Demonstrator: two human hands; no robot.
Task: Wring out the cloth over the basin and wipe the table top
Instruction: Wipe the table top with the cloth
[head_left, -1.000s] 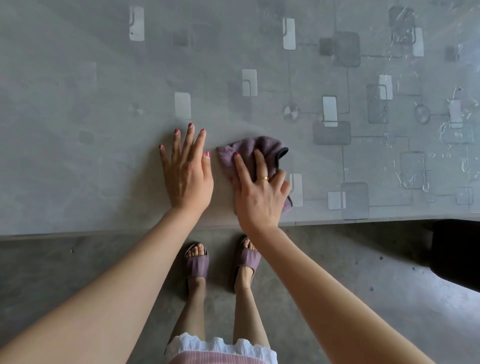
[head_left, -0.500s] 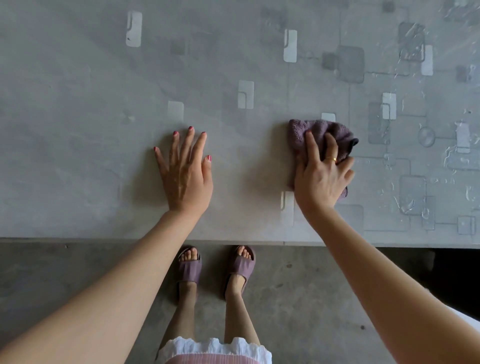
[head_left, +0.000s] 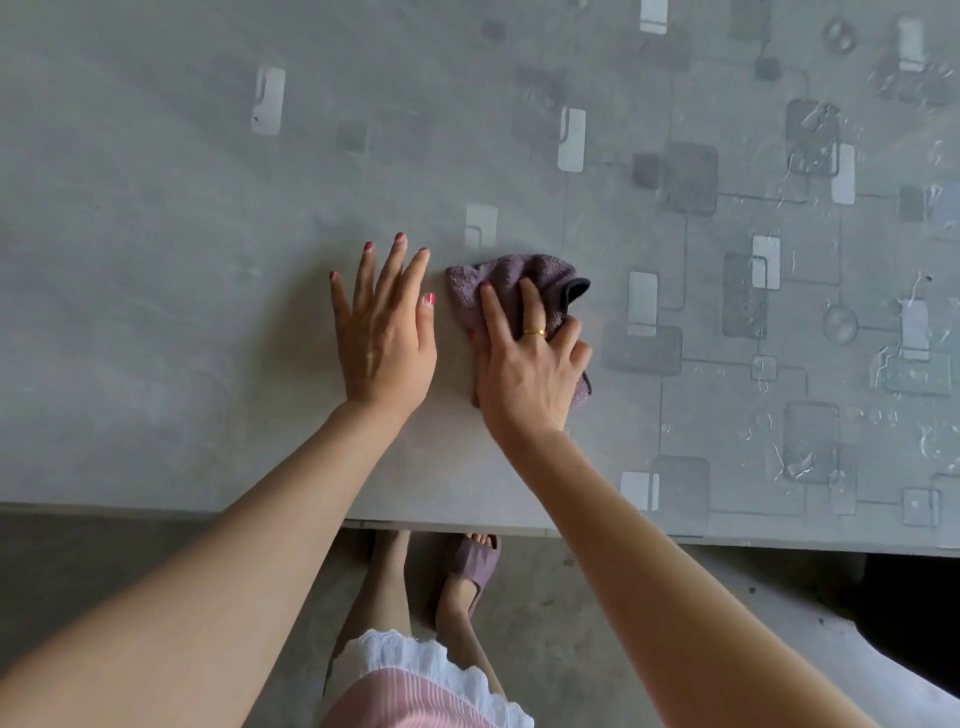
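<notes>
A crumpled purple cloth (head_left: 511, 275) with a dark edge lies on the grey patterned table top (head_left: 156, 260), near its front edge. My right hand (head_left: 524, 364) presses flat on the cloth, fingers spread over it, a gold ring on one finger. My left hand (head_left: 382, 327) rests flat on the bare table just left of the cloth, fingers apart, holding nothing. No basin is in view.
Water drops and streaks (head_left: 810, 457) lie on the right part of the table. The table's front edge (head_left: 156, 512) runs across the lower frame, with concrete floor, my feet in purple slippers (head_left: 467, 566) and a dark gap (head_left: 909, 597) at the right below it.
My right hand slid the cloth right half a second ago and has now brought it back left, beside my left hand. The left hand stayed planted on the table.
</notes>
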